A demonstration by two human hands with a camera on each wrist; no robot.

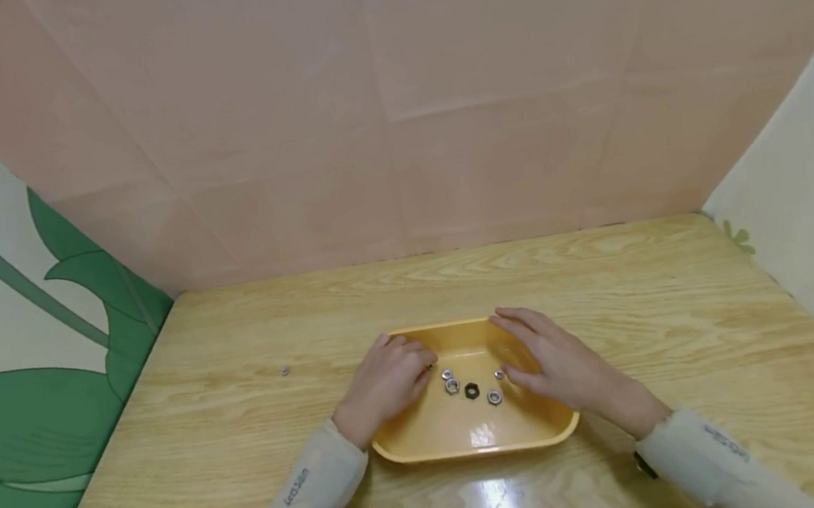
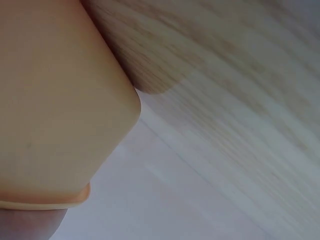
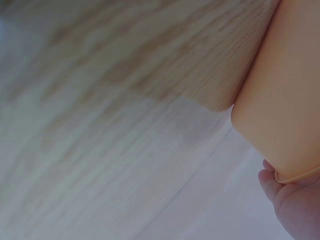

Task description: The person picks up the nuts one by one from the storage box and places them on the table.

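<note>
A yellow plastic tray (image 1: 481, 438) stands on the table with several metal hex nuts in it, among them a black nut (image 1: 471, 391) and a silver nut (image 1: 494, 397). My left hand (image 1: 387, 378) reaches over the left rim, fingers curled, and pinches a small nut (image 1: 431, 366) that the fingertips partly cover. Over the right rim lies my right hand (image 1: 558, 362), fingers extended toward the back corner. Its thumb is inside, beside another small nut (image 1: 499, 375). In the right wrist view, fingers (image 3: 270, 185) show at the tray's rim; both wrist views mostly show its outer wall (image 2: 65, 115).
One tiny nut (image 1: 285, 371) lies on the wooden table (image 1: 247, 440), left of the tray. A pink covering (image 1: 392, 121) rises behind the table's back edge. Patterned panels with leaves and flowers flank both sides.
</note>
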